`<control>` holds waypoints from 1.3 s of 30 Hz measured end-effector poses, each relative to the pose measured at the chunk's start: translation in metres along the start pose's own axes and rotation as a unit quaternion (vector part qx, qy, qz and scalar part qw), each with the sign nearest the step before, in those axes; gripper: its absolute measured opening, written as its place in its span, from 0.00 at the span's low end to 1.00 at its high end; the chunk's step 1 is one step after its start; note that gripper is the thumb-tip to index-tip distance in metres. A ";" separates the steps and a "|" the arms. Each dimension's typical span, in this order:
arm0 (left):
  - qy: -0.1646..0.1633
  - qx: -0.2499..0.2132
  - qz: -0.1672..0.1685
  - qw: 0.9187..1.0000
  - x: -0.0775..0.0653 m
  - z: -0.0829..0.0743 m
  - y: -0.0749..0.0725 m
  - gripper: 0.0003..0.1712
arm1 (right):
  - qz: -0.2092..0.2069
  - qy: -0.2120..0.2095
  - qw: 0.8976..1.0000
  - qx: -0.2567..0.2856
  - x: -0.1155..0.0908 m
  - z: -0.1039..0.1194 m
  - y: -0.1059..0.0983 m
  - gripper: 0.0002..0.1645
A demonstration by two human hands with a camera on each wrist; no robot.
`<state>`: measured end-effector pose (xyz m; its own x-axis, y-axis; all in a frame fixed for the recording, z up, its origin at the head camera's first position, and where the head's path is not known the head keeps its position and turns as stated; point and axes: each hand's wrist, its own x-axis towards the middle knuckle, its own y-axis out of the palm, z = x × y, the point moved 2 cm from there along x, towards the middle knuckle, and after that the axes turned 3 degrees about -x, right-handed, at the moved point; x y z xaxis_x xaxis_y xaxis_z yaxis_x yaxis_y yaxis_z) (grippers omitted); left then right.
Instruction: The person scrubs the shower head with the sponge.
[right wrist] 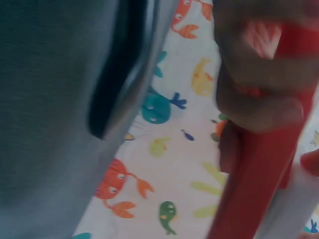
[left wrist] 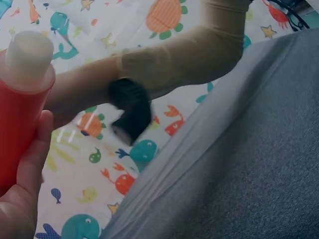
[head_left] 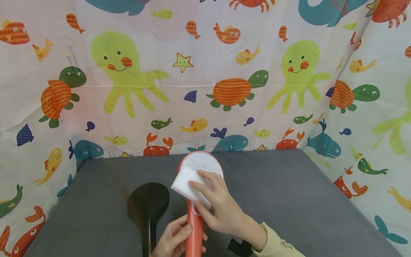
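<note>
A red shower head [head_left: 193,232] with a white, nozzle-studded spray face [head_left: 205,162] is held up in front of me, face toward the camera. My left hand [head_left: 176,235] grips its handle low down, fingers wrapped around it. In the left wrist view the handle's whitish end [left wrist: 31,55] sticks out above that hand. Between the fingers and thumb of my right hand [head_left: 221,205] is a white sponge [head_left: 186,182], laid over the lower part of the spray face. The right wrist view shows the red handle [right wrist: 254,169] with the left fingers curled around it.
Left of the hands, a black shower head [head_left: 149,200] lies on the grey tabletop [head_left: 273,185]. Near the right wrist there is a small black piece [head_left: 239,247]. A white curtain [head_left: 199,50] printed with sea animals hangs behind and at both sides.
</note>
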<state>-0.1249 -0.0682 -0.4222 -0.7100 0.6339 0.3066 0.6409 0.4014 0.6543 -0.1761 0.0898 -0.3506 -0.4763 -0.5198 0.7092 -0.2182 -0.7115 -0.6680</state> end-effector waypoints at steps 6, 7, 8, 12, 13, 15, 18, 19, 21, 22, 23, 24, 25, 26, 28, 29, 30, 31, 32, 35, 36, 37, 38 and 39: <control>-0.048 0.014 -0.018 0.999 -0.001 0.002 0.007 0.22 | -0.072 0.051 0.995 -0.043 0.018 -0.024 -0.011 0.29; -0.049 0.013 -0.019 0.999 -0.002 0.001 0.008 0.22 | -0.082 0.069 0.993 -0.050 0.018 -0.028 -0.014 0.29; -0.047 0.013 -0.020 0.999 -0.002 0.000 0.008 0.22 | -0.089 0.087 0.990 -0.061 0.016 -0.032 -0.015 0.29; -0.016 0.014 -0.025 0.999 -0.002 -0.003 0.005 0.21 | -0.097 0.130 0.983 -0.087 0.002 -0.038 -0.018 0.28; -0.002 0.016 -0.022 1.000 -0.002 -0.004 0.004 0.21 | -0.093 0.131 0.983 -0.089 -0.002 -0.037 -0.017 0.28; 0.027 0.016 -0.011 0.999 -0.001 -0.005 0.001 0.22 | -0.077 0.118 0.987 -0.082 -0.010 -0.032 -0.013 0.27; 0.052 0.006 0.012 0.999 0.000 -0.004 -0.001 0.23 | -0.046 0.074 0.995 -0.057 -0.016 -0.018 -0.005 0.25; 0.052 0.004 0.020 0.998 0.001 -0.003 -0.001 0.23 | -0.038 0.057 0.996 -0.049 -0.016 -0.014 -0.002 0.24; 0.037 0.007 0.017 0.999 0.001 0.000 -0.002 0.23 | -0.027 0.032 0.998 -0.038 -0.012 -0.007 0.001 0.23; 0.027 0.009 0.016 0.999 0.000 0.002 -0.001 0.23 | -0.025 0.023 0.999 -0.036 -0.009 -0.005 0.002 0.23; 0.012 0.011 0.010 1.000 0.000 0.004 -0.001 0.22 | -0.026 0.016 0.999 -0.036 -0.006 -0.004 0.002 0.23; 0.002 0.016 0.004 1.000 -0.001 0.006 0.000 0.22 | -0.031 0.013 0.999 -0.039 -0.001 -0.005 0.001 0.23; -0.011 0.019 -0.004 1.000 -0.001 0.007 0.000 0.21 | -0.037 0.013 0.998 -0.043 0.003 -0.007 0.001 0.23; -0.023 0.021 -0.011 0.999 -0.001 0.008 0.001 0.21 | -0.042 0.017 0.998 -0.047 0.008 -0.010 -0.001 0.24; -0.037 0.026 -0.022 0.999 -0.002 0.010 0.002 0.22 | -0.059 0.036 0.996 -0.061 0.014 -0.018 -0.004 0.25; -0.042 0.030 -0.027 0.998 -0.002 0.011 0.003 0.22 | -0.068 0.051 0.994 -0.071 0.016 -0.023 -0.006 0.26; -0.046 0.036 -0.035 0.998 -0.003 0.011 0.003 0.23 | -0.078 0.067 0.991 -0.080 0.016 -0.028 -0.008 0.26; -0.050 0.040 -0.042 0.997 -0.003 0.010 0.003 0.23 | -0.086 0.085 0.989 -0.090 0.016 -0.033 -0.011 0.26; -0.052 0.045 -0.050 0.996 -0.003 0.010 0.003 0.22 | -0.091 0.101 0.986 -0.100 0.014 -0.037 -0.013 0.27; -0.047 0.056 -0.069 0.995 -0.004 0.006 0.002 0.21 | -0.095 0.127 0.980 -0.121 0.002 -0.043 -0.015 0.26; -0.040 0.060 -0.072 0.995 -0.004 0.005 0.001 0.22 | -0.092 0.128 0.980 -0.125 -0.003 -0.042 -0.014 0.26; -0.031 0.064 -0.072 0.995 -0.004 0.003 0.000 0.22 | -0.087 0.125 0.980 -0.125 -0.008 -0.039 -0.013 0.26; -0.021 0.069 -0.070 0.995 -0.003 0.002 0.000 0.22 | -0.080 0.118 0.982 -0.123 -0.013 -0.036 -0.011 0.26; -0.011 0.073 -0.069 0.995 -0.003 0.001 -0.001 0.22 | -0.074 0.109 0.985 -0.115 -0.016 -0.032 -0.008 0.25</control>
<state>-0.1233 -0.0697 -0.4247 -0.7884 0.5803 0.2040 0.5744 0.5760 0.5816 -0.1936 0.1194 -0.3639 -0.5911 -0.2871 0.7538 -0.4744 -0.6321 -0.6127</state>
